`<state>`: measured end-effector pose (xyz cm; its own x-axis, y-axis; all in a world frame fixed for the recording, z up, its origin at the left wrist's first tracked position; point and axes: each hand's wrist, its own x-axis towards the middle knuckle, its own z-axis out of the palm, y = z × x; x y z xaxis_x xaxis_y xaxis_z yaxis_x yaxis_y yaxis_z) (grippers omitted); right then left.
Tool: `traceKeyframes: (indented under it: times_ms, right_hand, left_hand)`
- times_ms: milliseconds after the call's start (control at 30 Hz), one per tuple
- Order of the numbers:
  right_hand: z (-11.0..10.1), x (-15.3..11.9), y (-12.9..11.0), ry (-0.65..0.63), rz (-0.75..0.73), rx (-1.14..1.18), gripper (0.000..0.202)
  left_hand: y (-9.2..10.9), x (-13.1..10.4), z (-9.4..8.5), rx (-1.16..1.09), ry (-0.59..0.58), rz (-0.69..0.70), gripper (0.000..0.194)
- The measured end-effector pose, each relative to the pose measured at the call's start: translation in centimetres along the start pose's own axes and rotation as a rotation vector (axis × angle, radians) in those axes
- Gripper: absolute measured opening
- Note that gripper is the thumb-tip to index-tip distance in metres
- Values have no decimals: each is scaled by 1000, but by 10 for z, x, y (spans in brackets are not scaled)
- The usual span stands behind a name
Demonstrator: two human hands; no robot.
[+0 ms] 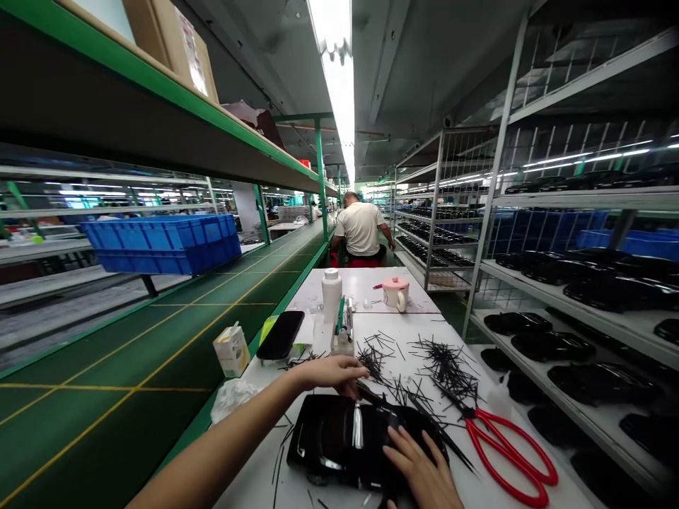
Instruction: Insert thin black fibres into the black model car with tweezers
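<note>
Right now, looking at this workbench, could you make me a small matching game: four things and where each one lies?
Things:
1. scissors
2. white bottle
3. pink mug
4. phone

Places:
A. far end of the table, right of the bottle
B. near right of the table, beside the black sticks
C. left edge, by the green belt
D. upright, mid-table

Pairs: 1-B, 2-D, 3-A, 4-C
</note>
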<state>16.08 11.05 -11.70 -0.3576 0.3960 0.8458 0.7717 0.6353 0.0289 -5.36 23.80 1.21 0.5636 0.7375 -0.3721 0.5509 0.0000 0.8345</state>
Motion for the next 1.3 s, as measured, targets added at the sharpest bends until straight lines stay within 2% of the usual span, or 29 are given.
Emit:
traceKeyframes:
  times_ms: [67, 133, 300, 433, 600, 667, 733, 833, 900, 967, 1033, 1167, 1300]
  right_hand:
    - [-5, 1, -1, 0, 5, 9, 40]
    - [-9, 2, -4, 19, 71, 53, 40]
    - [-18, 3, -11, 26, 117, 186, 38]
    - [-22, 1, -12, 20, 131, 211, 36]
    - [-19, -2, -13, 66, 140, 200, 33]
    - [-17, -3, -14, 79, 137, 186, 31]
    - [-17, -3, -16, 81, 143, 172, 30]
    - [-17, -4, -19, 65, 152, 164, 30]
    - [-17, -5, -17, 60, 150, 154, 30]
    - [-14, -6, -11, 61, 129, 130, 29]
    - [-10, -7, 2, 51, 46, 109, 27]
    - [-1, -9, 25, 29, -129, 96, 24]
    - [6, -15, 21, 58, -61, 89, 25]
  left_hand:
    - [-2, -13, 6, -113, 46, 66, 69]
    - [-3, -22, 12, -201, 92, 124, 65]
    - [-2, -29, 22, -291, 161, 195, 54]
    - [-7, -31, 20, -303, 254, 227, 50]
    - [-30, -39, 16, -264, 433, 236, 52]
    - [-39, -43, 10, -211, 496, 214, 52]
    - [-43, -43, -6, -123, 566, 178, 48]
    - [-43, -37, -48, 69, 733, 76, 38]
    - [-45, -29, -76, 205, 891, -60, 37]
    - [-49, -21, -95, 327, 1002, -212, 41]
    - [-56, -13, -102, 430, 1070, -326, 44]
    - [-66, -1, -97, 556, 1159, -486, 51]
    - [-69, 5, -98, 600, 1156, -572, 52]
